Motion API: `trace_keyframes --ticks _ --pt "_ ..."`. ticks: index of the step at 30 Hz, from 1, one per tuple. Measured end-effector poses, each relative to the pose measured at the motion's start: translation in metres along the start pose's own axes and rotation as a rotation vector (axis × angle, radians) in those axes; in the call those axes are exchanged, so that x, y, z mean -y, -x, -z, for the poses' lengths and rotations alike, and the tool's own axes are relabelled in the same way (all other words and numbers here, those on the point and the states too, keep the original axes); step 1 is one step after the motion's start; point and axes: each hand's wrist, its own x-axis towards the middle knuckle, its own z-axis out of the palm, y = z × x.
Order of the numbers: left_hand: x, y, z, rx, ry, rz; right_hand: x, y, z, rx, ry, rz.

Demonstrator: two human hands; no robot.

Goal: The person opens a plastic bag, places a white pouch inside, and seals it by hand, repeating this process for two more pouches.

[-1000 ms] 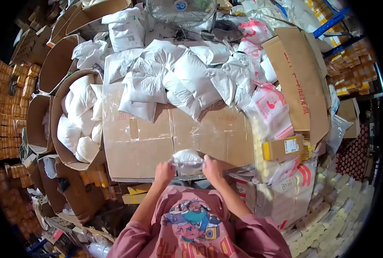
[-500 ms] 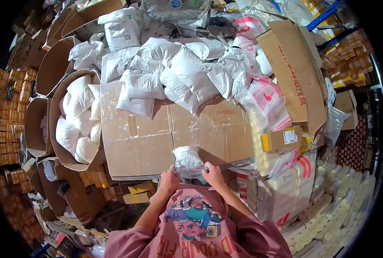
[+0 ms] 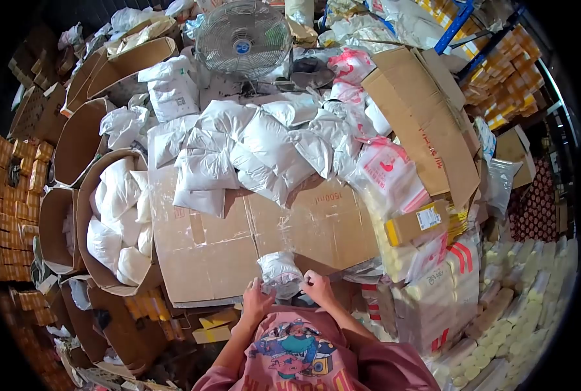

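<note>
A small white plastic bag (image 3: 279,266) lies at the near edge of the cardboard-covered table, its crumpled mouth towards me. My left hand (image 3: 258,301) is at the bag's left near corner, fingers closed at the plastic edge. On the other side my right hand (image 3: 318,289) is closed in a pinch at the right end of the mouth. Between the hands the clear rim sags in a curve. Further back on the flat cardboard (image 3: 222,254) lies a heap of filled white bags (image 3: 264,153).
A fan (image 3: 243,49) stands behind the heap. To the left, an open carton (image 3: 148,277) holds several full white bags. Right of the table are a leaning carton flap (image 3: 421,117), red-printed plastic bags (image 3: 388,166), a yellow-brown box (image 3: 417,221) and stacked clear-wrapped rolls (image 3: 512,326).
The view has tilted up, so the table sits lower in the picture. The bag's near edge, stretched fairly straight before, now sags in a curve, and my hands are slightly closer together.
</note>
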Motion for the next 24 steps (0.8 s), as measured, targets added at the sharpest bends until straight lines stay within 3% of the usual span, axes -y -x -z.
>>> trace_keyframes --ticks 7,11,14,15,20,24 --pt "0.026 -0.001 -0.017 -0.038 -0.045 -0.003 0.006 -0.007 -0.007 -0.080 0.133 -0.034" --pt "0.030 0.002 -0.022 -0.044 -0.097 0.077 -0.045 -0.016 -0.023 0.007 0.285 -0.008" --pt "0.025 0.004 -0.021 0.096 -0.179 0.203 -0.034 -0.016 -0.021 -0.036 0.284 0.040" --pt "0.032 0.004 -0.026 0.116 -0.158 0.234 -0.029 -0.018 -0.019 -0.012 0.198 -0.037" --pt "0.068 -0.008 -0.047 0.109 -0.199 0.243 -0.045 -0.031 -0.027 -0.056 0.409 -0.108" --pt "0.051 -0.014 -0.050 0.034 -0.290 0.195 -0.046 -0.030 -0.031 -0.131 0.559 -0.197"
